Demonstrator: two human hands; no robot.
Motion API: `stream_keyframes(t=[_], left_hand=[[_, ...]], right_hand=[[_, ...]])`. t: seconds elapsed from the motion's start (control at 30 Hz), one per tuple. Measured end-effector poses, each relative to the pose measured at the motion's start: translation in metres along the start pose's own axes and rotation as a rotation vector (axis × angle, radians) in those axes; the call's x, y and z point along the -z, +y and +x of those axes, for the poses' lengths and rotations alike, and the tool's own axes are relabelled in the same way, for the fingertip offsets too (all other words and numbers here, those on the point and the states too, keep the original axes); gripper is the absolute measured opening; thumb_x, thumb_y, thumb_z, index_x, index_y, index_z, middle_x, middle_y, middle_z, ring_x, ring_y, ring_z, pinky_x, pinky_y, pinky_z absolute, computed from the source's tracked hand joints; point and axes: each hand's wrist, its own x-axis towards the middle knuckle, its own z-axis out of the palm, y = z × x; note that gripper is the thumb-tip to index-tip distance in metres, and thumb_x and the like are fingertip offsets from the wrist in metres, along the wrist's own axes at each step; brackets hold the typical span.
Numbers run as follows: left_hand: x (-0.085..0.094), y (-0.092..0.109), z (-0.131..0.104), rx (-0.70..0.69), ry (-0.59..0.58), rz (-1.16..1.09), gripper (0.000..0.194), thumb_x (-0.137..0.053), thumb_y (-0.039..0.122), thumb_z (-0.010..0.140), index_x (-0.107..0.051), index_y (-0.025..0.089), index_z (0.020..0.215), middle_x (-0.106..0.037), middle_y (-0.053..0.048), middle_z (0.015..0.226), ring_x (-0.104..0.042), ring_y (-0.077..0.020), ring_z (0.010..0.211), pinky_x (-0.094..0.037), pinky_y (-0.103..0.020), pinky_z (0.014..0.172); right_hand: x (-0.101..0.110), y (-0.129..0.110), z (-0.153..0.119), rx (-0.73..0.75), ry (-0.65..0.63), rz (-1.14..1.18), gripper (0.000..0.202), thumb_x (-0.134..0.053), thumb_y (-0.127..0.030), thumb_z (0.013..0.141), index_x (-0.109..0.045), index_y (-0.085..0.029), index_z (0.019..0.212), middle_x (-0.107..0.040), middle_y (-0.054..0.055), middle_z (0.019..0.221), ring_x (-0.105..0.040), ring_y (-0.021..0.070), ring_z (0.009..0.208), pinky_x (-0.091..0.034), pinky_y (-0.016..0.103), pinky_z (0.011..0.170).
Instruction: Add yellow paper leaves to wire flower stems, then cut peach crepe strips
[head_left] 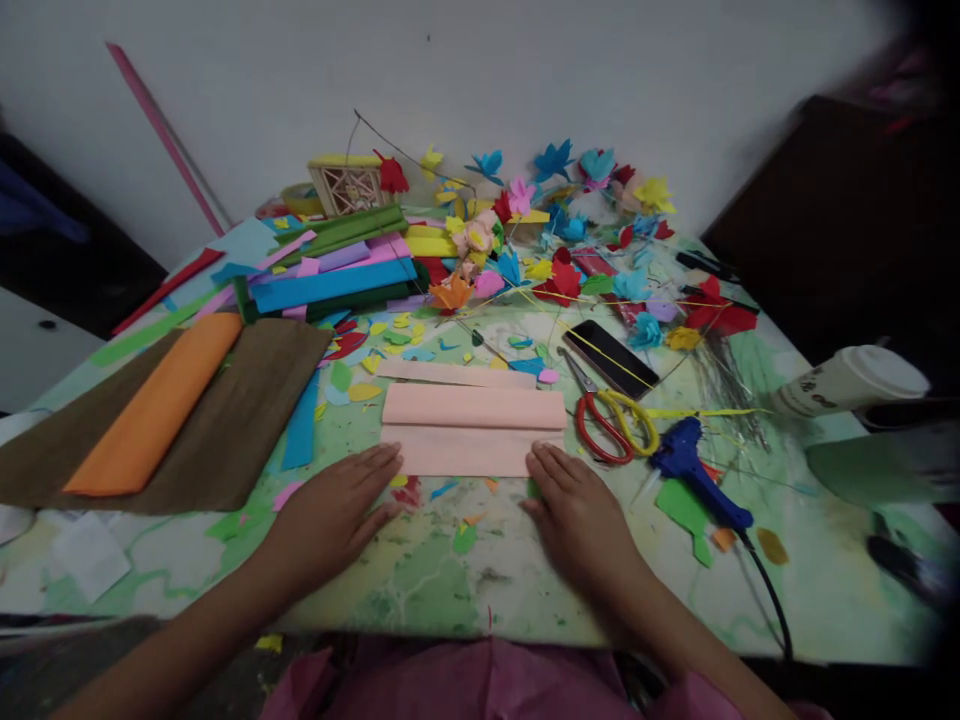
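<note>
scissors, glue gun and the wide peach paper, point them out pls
Scissors (589, 387): head view, on the pivot.
Glue gun (709, 487): head view, on the blue handle.
Wide peach paper (474, 452): head view, on its nearer part.

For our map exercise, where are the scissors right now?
In the head view, the scissors lie right of the pink paper, by the phone and left of the glue gun.

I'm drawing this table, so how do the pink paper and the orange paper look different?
The pink paper is pale; the orange paper is vivid. The pink paper lies straight across, touched by the left hand and right hand; the orange paper lies slanted on brown paper, untouched. Both are longer than wide.
</note>
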Motion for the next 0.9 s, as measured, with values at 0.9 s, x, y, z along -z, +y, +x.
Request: stream_keyframes(t=[0.9], left_hand=[[0.022,0.015,0.094,0.023,0.275,-0.016,0.022,-0.039,0.019,0.088,-0.060,0.015,0.085,-0.064,-0.008,0.084,-0.057,-0.0214,0.083,-0.042,-0.033,0.072]], right_hand=[[-0.006,-0.005,0.004,0.013,0.029,0.074,0.077,-0.042,-0.057,0.085,-0.036,0.000,0.136,-0.040,0.024,0.139,-0.034,0.0316,0.130,-0.032,0.048,0.105]])
